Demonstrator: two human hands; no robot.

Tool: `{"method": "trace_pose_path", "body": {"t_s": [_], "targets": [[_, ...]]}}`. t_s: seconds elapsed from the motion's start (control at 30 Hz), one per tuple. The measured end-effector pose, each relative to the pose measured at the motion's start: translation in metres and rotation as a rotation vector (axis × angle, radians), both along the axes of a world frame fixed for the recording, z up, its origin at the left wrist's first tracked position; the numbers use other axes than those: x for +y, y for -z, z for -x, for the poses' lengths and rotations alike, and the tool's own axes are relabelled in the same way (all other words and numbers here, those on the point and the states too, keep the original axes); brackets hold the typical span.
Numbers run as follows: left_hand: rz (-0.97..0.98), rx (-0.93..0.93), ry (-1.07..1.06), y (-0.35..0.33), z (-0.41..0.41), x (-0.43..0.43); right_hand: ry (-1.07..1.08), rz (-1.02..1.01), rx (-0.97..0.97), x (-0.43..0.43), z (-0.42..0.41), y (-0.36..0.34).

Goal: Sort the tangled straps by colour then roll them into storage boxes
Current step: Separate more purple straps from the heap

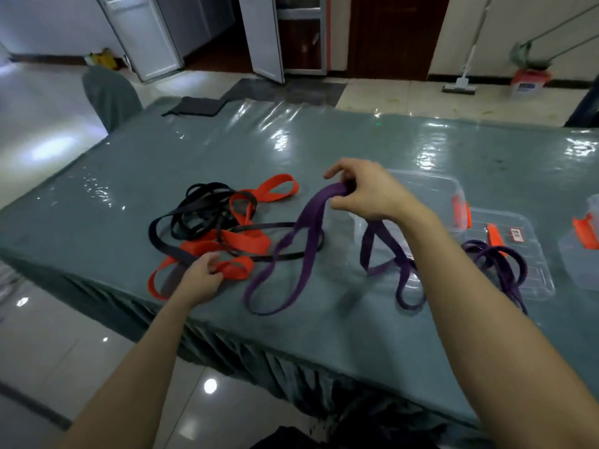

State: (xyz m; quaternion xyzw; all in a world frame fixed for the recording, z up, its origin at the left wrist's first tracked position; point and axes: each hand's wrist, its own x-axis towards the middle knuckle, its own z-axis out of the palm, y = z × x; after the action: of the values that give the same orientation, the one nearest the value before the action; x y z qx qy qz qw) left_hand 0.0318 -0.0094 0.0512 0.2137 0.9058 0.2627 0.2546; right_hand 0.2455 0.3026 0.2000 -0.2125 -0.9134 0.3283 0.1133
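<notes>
- right grip [366,192] is up off the bench [291,140], fingers curled round a fold of the purple strap [308,228], so it's grasping that one
- from that grip the purple strap hangs down both ways: one long loop drops to the near left and lies on the bench, the other part runs under the wrist and lands on the near right
- left grip [202,280] is low by the near edge, pinching a loop of the orange strap [246,241]
- orange strap and black strap [194,215] sit tangled in one pile on the left, just beyond the left grip; a thin black loop runs right and crosses the purple one, can't tell which is on top
- clear box [431,189] sits right behind the right grip
- flat clear tray [534,280] to its right has a second purple bundle [499,257] on it, spilling over the near edge
</notes>
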Motion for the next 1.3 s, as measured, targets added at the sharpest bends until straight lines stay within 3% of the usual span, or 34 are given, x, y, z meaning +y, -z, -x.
{"method": "trace_pose_path", "body": {"t_s": [0.13,0.2,0.27,0.4,0.53,0.63,0.73,0.87,1.0,1.1,1.3], "targets": [[-0.429,-0.075,0.360,-0.071,-0.022,0.077,-0.147,-0.092,-0.113,-0.019,0.027,-0.043],[-0.500,-0.147,0.512,-0.108,-0.036,0.117,-0.180,-0.145,-0.138,-0.023,0.033,-0.066],[-0.524,-0.086,0.605,-0.137,-0.047,0.146,-0.170,-0.193,-0.109,-0.022,0.032,-0.089],[-0.756,-0.139,0.512,-0.183,-0.041,0.170,-0.021,-0.063,0.073,-0.003,0.012,-0.093],[-0.825,-0.051,0.521,-0.212,-0.026,0.167,0.030,0.085,-0.150,0.000,-0.006,-0.042],[-0.891,-0.063,0.439,-0.216,-0.014,0.159,0.079,0.170,-0.070,0.005,-0.008,-0.024],[-0.781,0.124,0.475,-0.215,0.008,0.143,0.053,0.206,-0.067,0.010,-0.009,-0.035],[-0.607,0.096,0.437,-0.187,0.034,0.120,0.161,0.312,0.339,0.017,0.004,-0.076],[-0.479,-0.018,0.435,-0.111,0.021,0.109,0.013,0.175,0.114,-0.004,0.025,-0.086],[-0.286,-0.055,0.382,-0.044,0.001,0.095,0.031,0.163,0.084,-0.012,0.034,-0.072],[0.238,0.207,0.589,0.055,-0.024,0.062,0.082,0.171,-0.066,-0.009,0.016,-0.023]]}}
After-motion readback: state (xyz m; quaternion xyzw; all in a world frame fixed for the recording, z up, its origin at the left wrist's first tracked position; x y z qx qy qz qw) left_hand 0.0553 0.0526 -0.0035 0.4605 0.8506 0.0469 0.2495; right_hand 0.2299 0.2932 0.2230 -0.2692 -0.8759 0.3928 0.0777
